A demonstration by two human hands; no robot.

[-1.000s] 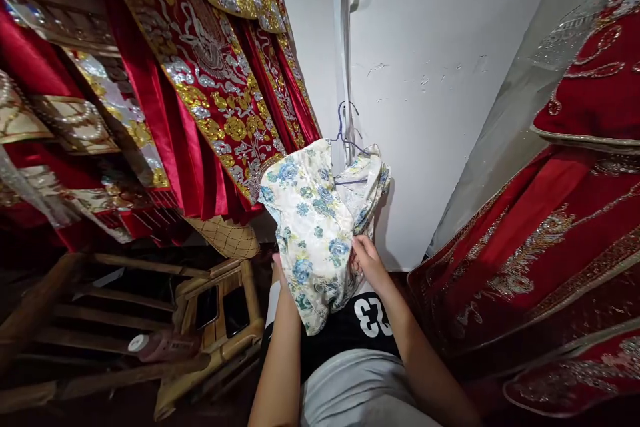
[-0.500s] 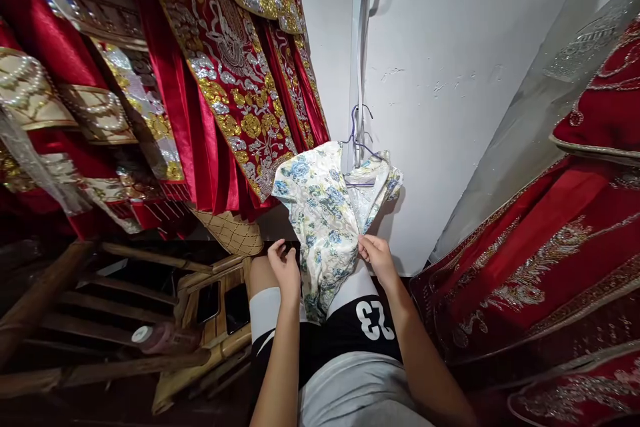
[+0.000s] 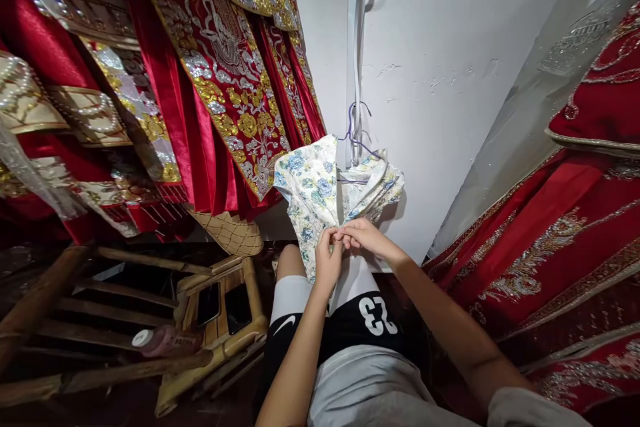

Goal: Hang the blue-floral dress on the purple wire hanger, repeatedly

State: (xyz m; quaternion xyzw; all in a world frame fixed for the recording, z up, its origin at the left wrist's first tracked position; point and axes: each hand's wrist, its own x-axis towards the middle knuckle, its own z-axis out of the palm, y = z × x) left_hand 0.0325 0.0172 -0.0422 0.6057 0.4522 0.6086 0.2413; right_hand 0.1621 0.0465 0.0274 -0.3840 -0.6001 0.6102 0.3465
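A white shirt with blue flowers (image 3: 320, 180) hangs by its shoulders on a purple wire hanger (image 3: 353, 127) in front of me. Its lower part drapes down between my knees. At the base of the neckline, my left hand (image 3: 329, 257) pinches the front edge of the fabric. My right hand (image 3: 364, 237) pinches the same edge from the other side, its fingertips meeting those of the left. Whatever small fastening may lie between the fingers is hidden.
Red embroidered gowns (image 3: 235, 67) hang on the left, and more red garments (image 3: 565, 240) are on the right. A bamboo stool (image 3: 220, 353) at lower left holds two phones (image 3: 238, 307). A pinkish bottle (image 3: 167, 340) lies near it. The white wall (image 3: 440, 33) stands ahead.
My left hand has moved right and up from beside the shirt to the neckline edge, joining my right hand. The right hand has shifted slightly left, and the neckline has been pulled left.
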